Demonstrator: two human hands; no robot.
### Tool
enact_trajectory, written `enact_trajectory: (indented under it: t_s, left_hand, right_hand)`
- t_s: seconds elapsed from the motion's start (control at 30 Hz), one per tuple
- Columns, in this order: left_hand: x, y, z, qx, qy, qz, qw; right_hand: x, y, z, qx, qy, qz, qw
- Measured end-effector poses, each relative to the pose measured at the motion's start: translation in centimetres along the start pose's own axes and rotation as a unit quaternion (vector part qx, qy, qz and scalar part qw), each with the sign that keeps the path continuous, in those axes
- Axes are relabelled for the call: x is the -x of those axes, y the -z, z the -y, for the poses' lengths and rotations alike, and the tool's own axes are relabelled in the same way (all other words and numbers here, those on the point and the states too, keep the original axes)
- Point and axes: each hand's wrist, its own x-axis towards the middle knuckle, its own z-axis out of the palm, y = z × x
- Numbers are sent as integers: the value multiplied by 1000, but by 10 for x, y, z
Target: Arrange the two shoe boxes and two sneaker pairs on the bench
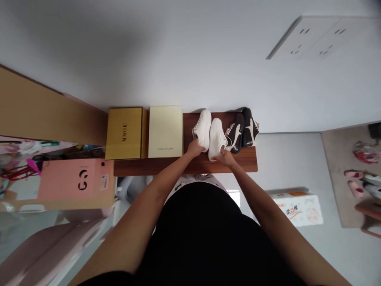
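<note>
A wooden shelf runs across the middle of the view and holds a pair of white platform sneakers. My left hand grips the near end of the left white sneaker. My right hand grips the near end of the right white sneaker, which stands beside the first. To the right, touching that sneaker, sit a black-and-white sneaker and its partner. A gold MMOK box and a cream MEIZHIYUAN box stand side by side left of my left hand.
A tan wooden panel and a pink box lie to the left. On the right are a white packaged tissue bag and a mat with pink slippers. A white wall fitting shows above.
</note>
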Motion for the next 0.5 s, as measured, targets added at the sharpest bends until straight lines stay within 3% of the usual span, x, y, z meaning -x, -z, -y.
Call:
enact_trajectory:
  t_s: [0.23, 0.5]
  left_hand:
    - [1, -3, -17, -135, -29, -34, 990]
    - [1, -13, -23, -180, -23, -61, 981]
  right_hand:
    - [-18, 23, 42, 227, 3, 41, 973]
    - [-42, 23, 76, 278, 10, 88, 957]
